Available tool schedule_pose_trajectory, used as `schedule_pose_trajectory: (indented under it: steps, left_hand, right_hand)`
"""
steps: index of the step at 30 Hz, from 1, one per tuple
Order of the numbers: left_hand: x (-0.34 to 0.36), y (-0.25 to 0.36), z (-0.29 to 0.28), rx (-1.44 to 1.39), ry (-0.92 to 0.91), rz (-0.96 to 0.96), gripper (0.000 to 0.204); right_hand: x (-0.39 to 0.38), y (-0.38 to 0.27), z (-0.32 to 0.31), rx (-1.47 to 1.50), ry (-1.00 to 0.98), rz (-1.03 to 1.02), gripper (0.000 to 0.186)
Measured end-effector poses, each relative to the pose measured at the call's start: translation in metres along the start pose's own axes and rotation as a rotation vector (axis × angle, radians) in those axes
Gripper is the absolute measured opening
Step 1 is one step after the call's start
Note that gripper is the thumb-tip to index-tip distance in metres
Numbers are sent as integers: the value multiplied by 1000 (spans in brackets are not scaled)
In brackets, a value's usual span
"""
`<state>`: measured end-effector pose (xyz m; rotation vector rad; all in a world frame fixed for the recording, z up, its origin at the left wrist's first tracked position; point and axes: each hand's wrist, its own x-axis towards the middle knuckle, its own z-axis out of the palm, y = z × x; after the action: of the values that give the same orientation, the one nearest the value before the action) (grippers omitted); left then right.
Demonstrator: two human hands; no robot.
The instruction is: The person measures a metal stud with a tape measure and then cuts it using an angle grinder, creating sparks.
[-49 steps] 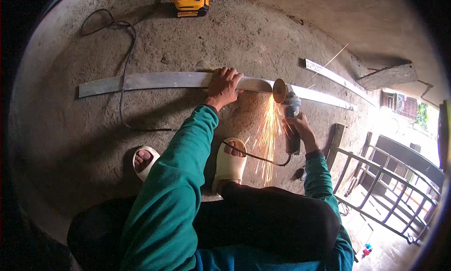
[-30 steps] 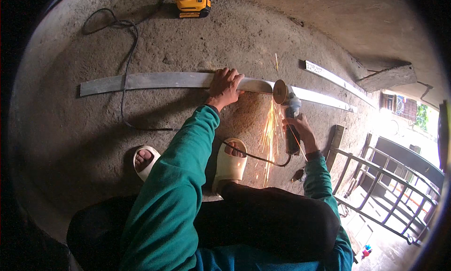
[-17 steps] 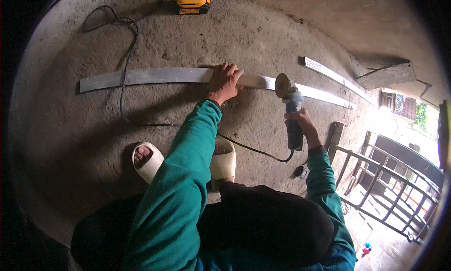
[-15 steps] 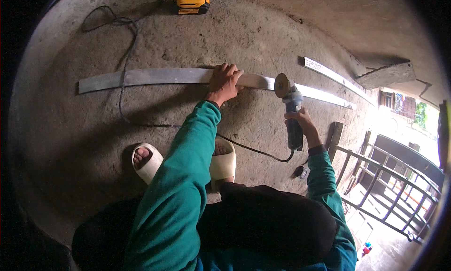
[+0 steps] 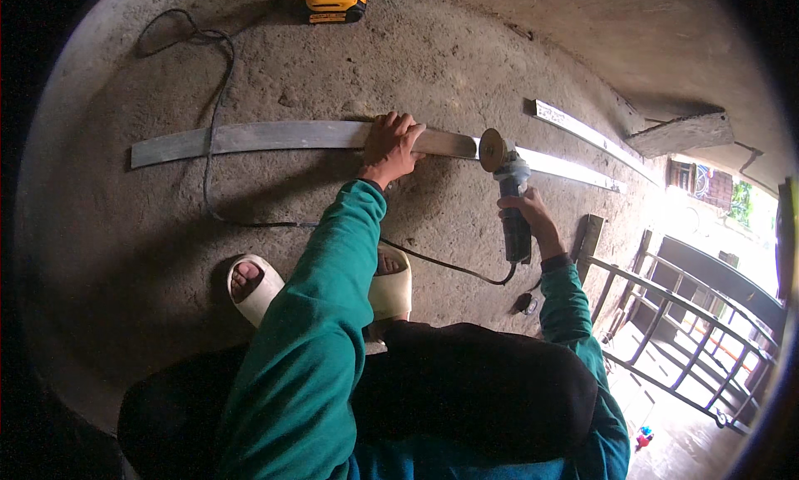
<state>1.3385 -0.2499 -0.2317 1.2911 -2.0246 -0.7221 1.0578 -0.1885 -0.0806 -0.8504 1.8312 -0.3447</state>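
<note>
A long flat metal bar [image 5: 283,136] lies across the rough floor in front of me. My left hand [image 5: 390,150] is closed around its middle, with the fingers over the far edge. In my right hand [image 5: 533,218] is an angle grinder [image 5: 515,210], gripped by its dark body. The grinder's round disc [image 5: 493,150] stands at the bar, right of my left hand; whether it touches the metal I cannot tell. A black cord [image 5: 449,269] runs from the grinder's lower end leftward and crosses over the bar's left part.
A second metal strip [image 5: 583,131] lies farther right, near a concrete block [image 5: 682,134]. At the far edge sits a yellow cordless tool [image 5: 333,1]. A metal frame [image 5: 678,314] stands at the right. My sandalled feet [image 5: 256,287] are on the floor below the bar.
The whole picture has shifted slightly to the left. My left hand keeps its hold on the bar, and the grinder stays in my right hand at nearly the same spot.
</note>
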Motion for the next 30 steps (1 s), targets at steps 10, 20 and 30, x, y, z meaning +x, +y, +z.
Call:
schedule_pose_trajectory:
  steps: [10,20,30]
  left_hand:
    - [1,4,-6,5,-20,-1,51]
    - [0,3,-8,29,-23,-13,53]
    - [-1,1,-5,7,-27,-23,52]
  right_hand:
    - [10,17,-8,-101,-26,28,26]
    - [9,21,-8,49,-29,-13,21]
    - [22,29,-19,-134,-164,79,26]
